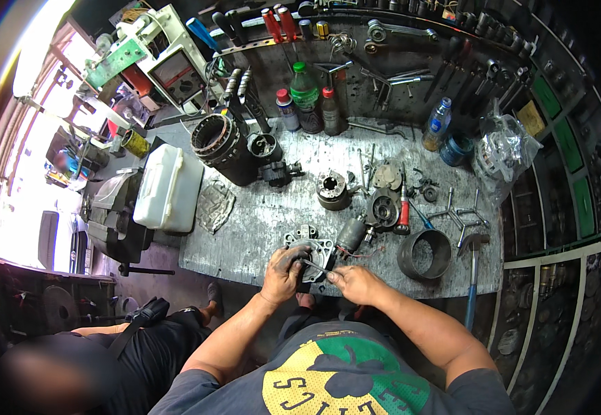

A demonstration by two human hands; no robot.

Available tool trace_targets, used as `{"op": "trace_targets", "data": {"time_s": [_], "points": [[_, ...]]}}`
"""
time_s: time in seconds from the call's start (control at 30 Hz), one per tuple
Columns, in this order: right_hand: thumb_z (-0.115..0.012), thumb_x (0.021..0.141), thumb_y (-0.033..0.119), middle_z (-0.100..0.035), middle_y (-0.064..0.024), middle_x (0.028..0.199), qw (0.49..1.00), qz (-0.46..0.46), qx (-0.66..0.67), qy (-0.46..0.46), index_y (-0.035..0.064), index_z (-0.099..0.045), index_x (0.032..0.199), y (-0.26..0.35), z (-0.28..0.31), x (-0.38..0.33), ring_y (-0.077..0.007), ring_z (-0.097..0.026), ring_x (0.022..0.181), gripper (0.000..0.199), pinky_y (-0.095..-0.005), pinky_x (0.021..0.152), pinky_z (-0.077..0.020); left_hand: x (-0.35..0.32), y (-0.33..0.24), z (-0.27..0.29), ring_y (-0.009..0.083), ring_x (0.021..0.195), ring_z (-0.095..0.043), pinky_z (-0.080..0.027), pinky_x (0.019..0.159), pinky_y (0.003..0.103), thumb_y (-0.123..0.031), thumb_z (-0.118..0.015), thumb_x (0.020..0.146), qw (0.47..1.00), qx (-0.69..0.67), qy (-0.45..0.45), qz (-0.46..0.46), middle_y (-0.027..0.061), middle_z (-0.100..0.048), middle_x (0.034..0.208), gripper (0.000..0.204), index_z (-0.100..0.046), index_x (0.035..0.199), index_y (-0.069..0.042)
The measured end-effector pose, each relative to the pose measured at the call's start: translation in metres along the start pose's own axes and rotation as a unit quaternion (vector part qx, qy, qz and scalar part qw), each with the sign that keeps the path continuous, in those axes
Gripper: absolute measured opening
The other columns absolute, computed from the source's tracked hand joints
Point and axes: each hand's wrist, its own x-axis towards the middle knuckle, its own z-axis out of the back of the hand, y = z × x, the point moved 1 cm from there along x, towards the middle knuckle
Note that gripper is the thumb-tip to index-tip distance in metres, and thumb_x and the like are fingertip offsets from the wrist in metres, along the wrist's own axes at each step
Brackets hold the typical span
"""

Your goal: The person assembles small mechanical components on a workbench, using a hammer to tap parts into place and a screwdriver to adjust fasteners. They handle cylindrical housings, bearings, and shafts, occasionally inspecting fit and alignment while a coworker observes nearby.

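Both my hands are on the grey metal housing (312, 250) at the near bench edge, left hand (283, 273) gripping it, right hand (350, 280) pinching a thin tool (312, 263) (many parts lie loose, so much work remains).

Left hand (283, 271) on metal housing (309, 250), right hand (353, 280) gripping thin tool (312, 263)

Clear plastic bag (504, 153) at bench right; blue-labelled bottle (437, 124) beside it.

Grey metal motor housing (312, 250) (bench's near edge)
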Motion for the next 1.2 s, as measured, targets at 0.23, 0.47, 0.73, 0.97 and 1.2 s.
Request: {"op": "trace_targets", "data": {"time_s": [0.23, 0.47, 0.73, 0.97, 1.2], "points": [[-0.052, 0.116, 0.044, -0.078, -0.0241, 0.102, 0.978, -0.089, 0.154, 0.106, -0.0036, -0.074, 0.111, -0.007, -0.016, 0.014, -0.0412, -0.075, 0.095, 0.053, -0.0494, 0.089, -0.0576, -0.001, 0.001, 0.006, 0.0348, 0.113, -0.072, -0.055, 0.1, 0.045, -0.025, -0.064, 0.11, 0.999, -0.033, -0.008, 0.031, 0.013, -0.079, 0.126, 0.026, -0.077, 0.122, -0.006], [-0.062, 0.108, 0.054, -0.076, -0.0289, 0.115, 0.998, -0.061, -0.004, 0.009, -0.002, -0.075, 0.116, 0.01, 0.005, 0.001, -0.0477, -0.072, 0.112, 0.058, -0.0519, 0.096, -0.0574, 0.002, -0.015, 0.008, 0.0244, 0.1, -0.074, -0.057, 0.092, 0.038, -0.021, -0.07, 0.107, 0.948, -0.179, 0.005, 0.264, 0.0148, -0.081, 0.112, 0.028, -0.081, 0.123, -0.001], [-0.09, 0.086, 0.033, -0.077, -0.0246, 0.104, 0.989, 0.03, 0.032, -0.139, 0.001, -0.078, 0.122, 0.049, -0.006, 0.031, -0.0427, -0.076, 0.098, 0.05, -0.0496, 0.088, -0.0608, -0.002, -0.003, 0.005, 0.0129, 0.092, -0.072, -0.058, 0.082, 0.031, -0.017, -0.071, 0.108, 0.915, -0.227, -0.098, 0.319, 0.0076, -0.081, 0.104, 0.025, -0.08, 0.122, 0.002], [-0.084, 0.088, 0.025, -0.075, -0.0216, 0.116, 0.987, 0.066, -0.067, -0.132, 0.0024, -0.078, 0.12, 0.058, -0.015, 0.045, -0.0435, -0.075, 0.101, 0.04, -0.0507, 0.091, -0.0614, -0.03, 0.005, 0.016, 0.0145, 0.095, -0.074, -0.061, 0.087, 0.03, -0.011, -0.069, 0.108, 0.842, -0.351, -0.214, 0.349, 0.0085, -0.08, 0.108, 0.027, -0.076, 0.13, 0.004], [-0.084, 0.088, 0.018, -0.074, -0.0204, 0.111, 0.986, 0.091, -0.118, -0.076, 0.0035, -0.079, 0.121, 0.062, -0.006, 0.047, -0.0421, -0.074, 0.101, 0.037, -0.0485, 0.091, -0.0606, -0.057, -0.004, 0.022, 0.0196, 0.096, -0.077, -0.064, 0.091, 0.034, -0.011, -0.072, 0.106, 0.847, -0.346, -0.18, 0.36, 0.0128, -0.079, 0.109, 0.03, -0.075, 0.128, 0.009]]}}
